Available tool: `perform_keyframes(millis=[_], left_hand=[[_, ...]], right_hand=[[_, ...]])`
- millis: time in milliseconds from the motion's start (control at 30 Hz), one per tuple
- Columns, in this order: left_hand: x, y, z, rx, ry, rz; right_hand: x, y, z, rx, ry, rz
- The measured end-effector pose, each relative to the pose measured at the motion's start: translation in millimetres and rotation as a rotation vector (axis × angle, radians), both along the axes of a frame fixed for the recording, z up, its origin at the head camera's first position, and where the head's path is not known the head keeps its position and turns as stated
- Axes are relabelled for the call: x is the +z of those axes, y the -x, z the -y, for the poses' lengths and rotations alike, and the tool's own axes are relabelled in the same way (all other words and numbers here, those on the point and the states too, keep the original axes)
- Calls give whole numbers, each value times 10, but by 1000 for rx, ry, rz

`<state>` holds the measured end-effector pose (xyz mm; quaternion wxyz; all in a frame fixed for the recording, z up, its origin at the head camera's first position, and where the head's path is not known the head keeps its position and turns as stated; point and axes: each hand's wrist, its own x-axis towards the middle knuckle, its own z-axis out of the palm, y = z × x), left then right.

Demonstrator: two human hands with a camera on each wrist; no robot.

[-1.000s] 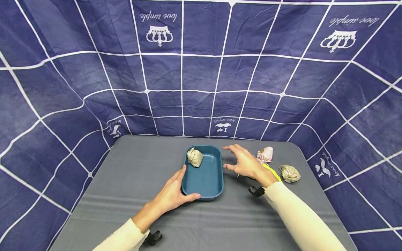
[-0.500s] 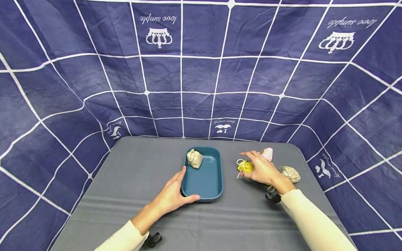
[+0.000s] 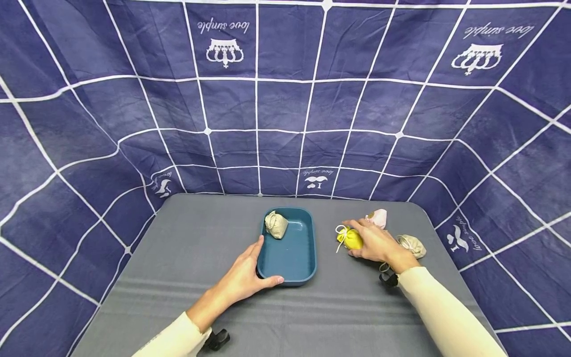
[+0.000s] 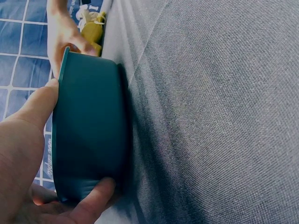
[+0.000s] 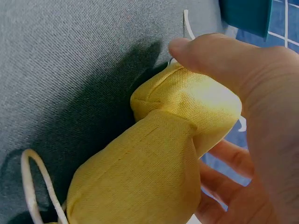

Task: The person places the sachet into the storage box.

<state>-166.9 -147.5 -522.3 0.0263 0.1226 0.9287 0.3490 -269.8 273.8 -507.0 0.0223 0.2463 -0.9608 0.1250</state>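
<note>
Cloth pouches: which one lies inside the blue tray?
The beige pouch at the far left of the blue tray. It alone lies inside; the pink pouch, the other beige pouch and the yellow pouch in the right hand are outside.

yellow pouch (image 3: 352, 239) part-hidden, sleeves (image 3: 446, 307) cropped

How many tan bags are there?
2: one tan bag in the blue tray, another tan bag on the table right of the right hand. The hand might hide more.
</note>
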Motion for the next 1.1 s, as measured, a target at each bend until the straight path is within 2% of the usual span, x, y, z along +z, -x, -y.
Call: perform_keyframes(millis=[133, 433, 667, 867, 1100], left_hand=[[-21, -16, -4, 3, -4, 18], [-30, -2, 3, 0, -6, 4], [-1, -2, 18, -2, 2, -1], [-14, -15, 14, 10, -7, 26], [-28, -15, 16, 8, -11, 23]], right_hand=[[-17, 11, 21, 27, -69, 1], [2, 36, 54, 64, -112, -24], [-6, 62, 64, 74, -96, -29], [-3, 48, 72, 70, -81, -27], [-5, 39, 97, 65, -67, -48]])
